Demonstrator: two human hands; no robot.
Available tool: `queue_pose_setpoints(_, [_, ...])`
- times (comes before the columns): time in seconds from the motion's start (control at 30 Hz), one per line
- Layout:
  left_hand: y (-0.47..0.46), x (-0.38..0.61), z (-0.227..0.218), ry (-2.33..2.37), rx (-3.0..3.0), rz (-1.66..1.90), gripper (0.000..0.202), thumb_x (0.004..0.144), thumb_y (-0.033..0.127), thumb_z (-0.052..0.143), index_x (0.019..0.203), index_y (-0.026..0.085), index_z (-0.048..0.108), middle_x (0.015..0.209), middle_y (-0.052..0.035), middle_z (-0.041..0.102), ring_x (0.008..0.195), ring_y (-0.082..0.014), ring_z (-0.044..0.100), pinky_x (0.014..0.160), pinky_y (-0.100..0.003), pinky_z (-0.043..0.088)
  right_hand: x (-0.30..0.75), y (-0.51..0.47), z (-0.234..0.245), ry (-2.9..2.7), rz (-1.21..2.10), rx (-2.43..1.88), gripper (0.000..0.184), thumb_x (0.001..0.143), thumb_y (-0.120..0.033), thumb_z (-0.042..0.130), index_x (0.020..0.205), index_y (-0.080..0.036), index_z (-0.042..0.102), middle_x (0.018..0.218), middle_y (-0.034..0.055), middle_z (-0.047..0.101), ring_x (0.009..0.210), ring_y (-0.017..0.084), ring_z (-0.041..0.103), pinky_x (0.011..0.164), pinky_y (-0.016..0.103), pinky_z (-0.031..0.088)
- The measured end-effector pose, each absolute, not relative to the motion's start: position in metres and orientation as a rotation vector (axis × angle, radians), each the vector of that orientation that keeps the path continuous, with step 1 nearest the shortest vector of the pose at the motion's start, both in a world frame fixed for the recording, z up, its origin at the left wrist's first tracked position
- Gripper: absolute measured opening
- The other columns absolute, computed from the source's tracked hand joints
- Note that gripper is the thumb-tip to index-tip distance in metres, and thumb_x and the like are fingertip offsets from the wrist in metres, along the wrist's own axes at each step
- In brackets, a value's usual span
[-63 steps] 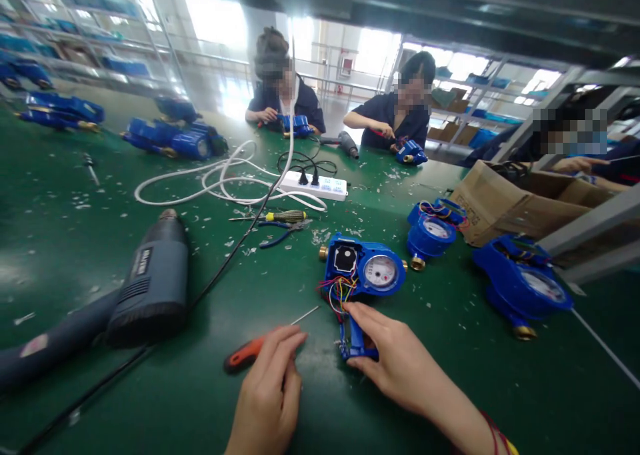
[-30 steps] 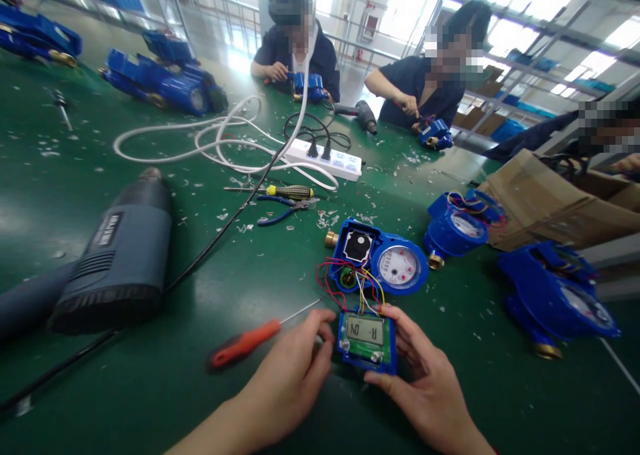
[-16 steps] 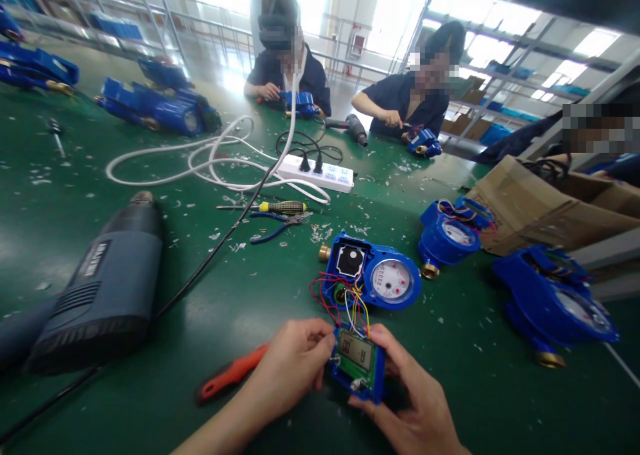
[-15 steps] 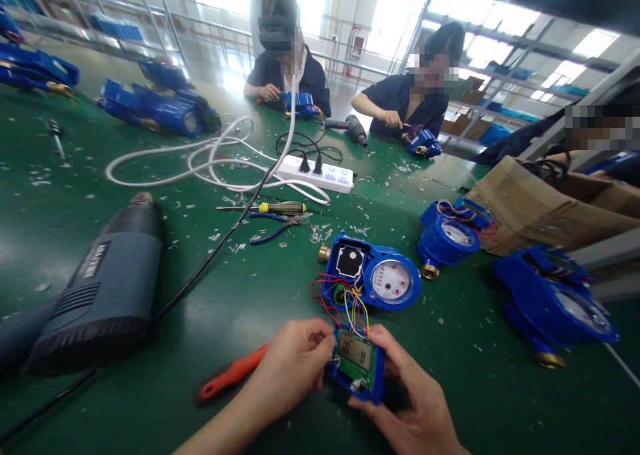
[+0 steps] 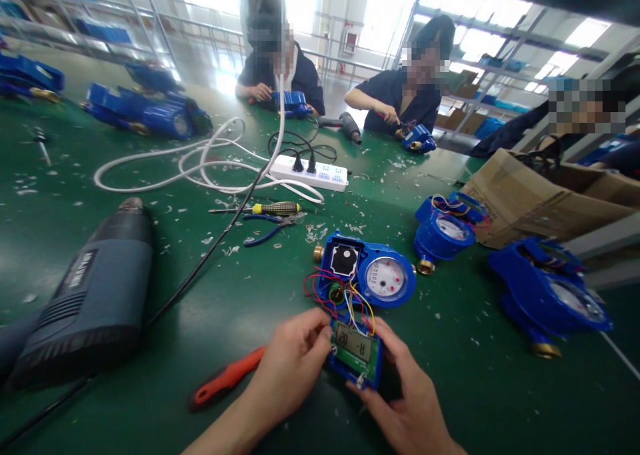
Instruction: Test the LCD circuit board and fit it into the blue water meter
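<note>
Right hand (image 5: 414, 396) pinches the display module (image 5: 352, 363) by its edges, leaving its screen (image 5: 354, 343) uncovered; left hand (image 5: 295, 351) adjoins at 9 o'clock, its grip indeterminable.

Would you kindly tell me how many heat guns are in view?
2: the near heat gun lies at the left; the far heat gun lies beyond the white power strip. More may be hidden.

I'm seeing a blue meter (image 5: 361, 271), green circuit board (image 5: 356, 365), red, white and yellow wires (image 5: 349, 305), green worktop (image 5: 235, 315)
</note>
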State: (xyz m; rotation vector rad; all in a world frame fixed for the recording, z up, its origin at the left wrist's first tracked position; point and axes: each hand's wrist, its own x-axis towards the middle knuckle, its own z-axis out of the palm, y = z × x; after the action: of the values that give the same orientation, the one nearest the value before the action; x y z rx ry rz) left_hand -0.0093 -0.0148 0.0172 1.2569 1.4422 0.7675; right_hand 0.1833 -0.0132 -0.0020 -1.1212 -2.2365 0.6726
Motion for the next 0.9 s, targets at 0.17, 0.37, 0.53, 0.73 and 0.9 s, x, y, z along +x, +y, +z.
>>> queue_pose_setpoints(0.17, [-0.017,-0.010,0.020,1.513,1.500,0.827,0.027,0.088,0.033,0.032,0.084,0.020,0.056,0.081,0.0022,0.055,0.077,-0.0071,0.050,0.071,-0.021,0.035,0.181,-0.009,0.003,-2.208,0.532,-1.142,0.057,0.078,-0.024,0.061,0.127,-0.021,0.033,0.120,0.0087,0.048,0.112,0.022,0.048,0.094,0.035,0.046])
queue_pose_setpoints(0.37, [-0.019,-0.014,0.018,1.393,1.271,0.877,0.025,0.087,0.038,0.036,0.100,0.024,0.053,0.091,0.0035,0.057,0.085,-0.0070,0.052,0.077,-0.022,0.039,0.178,-0.007,0.006,-2.146,0.562,-1.278,0.052,0.078,-0.033,0.063,0.122,-0.020,0.037,0.117,0.0099,0.044,0.108,0.023,0.047,0.088,0.037,0.047])
queue_pose_setpoints(0.53, [-0.018,-0.016,0.015,1.258,1.130,0.942,0.023,0.085,0.039,0.041,0.094,0.019,0.049,0.088,0.0022,0.056,0.080,-0.0070,0.051,0.073,-0.021,0.042,0.178,-0.007,0.005,-2.146,0.658,-1.294,0.052,0.077,-0.031,0.064,0.120,-0.023,0.038,0.115,0.0068,0.046,0.106,0.022,0.047,0.087,0.035,0.046])
queue_pose_setpoints(0.73, [-0.014,-0.008,0.014,1.362,1.151,0.951,0.022,0.080,0.033,0.049,0.095,0.017,0.048,0.087,0.0001,0.056,0.076,-0.0074,0.050,0.071,-0.022,0.041,0.176,-0.010,0.003,-2.150,0.635,-1.224,0.053,0.076,-0.027,0.065,0.121,-0.022,0.037,0.114,0.0080,0.046,0.105,0.021,0.048,0.086,0.034,0.046])
queue_pose_setpoints(0.9, [-0.010,-0.003,0.013,1.153,0.870,0.996,0.034,0.074,0.035,0.060,0.101,0.015,0.050,0.096,-0.0024,0.062,0.083,-0.0100,0.057,0.076,-0.022,0.045,0.170,-0.011,0.002,-2.136,0.628,-1.172,0.054,0.077,-0.025,0.064,0.122,-0.019,0.036,0.114,0.0101,0.047,0.104,0.022,0.049,0.085,0.034,0.047])
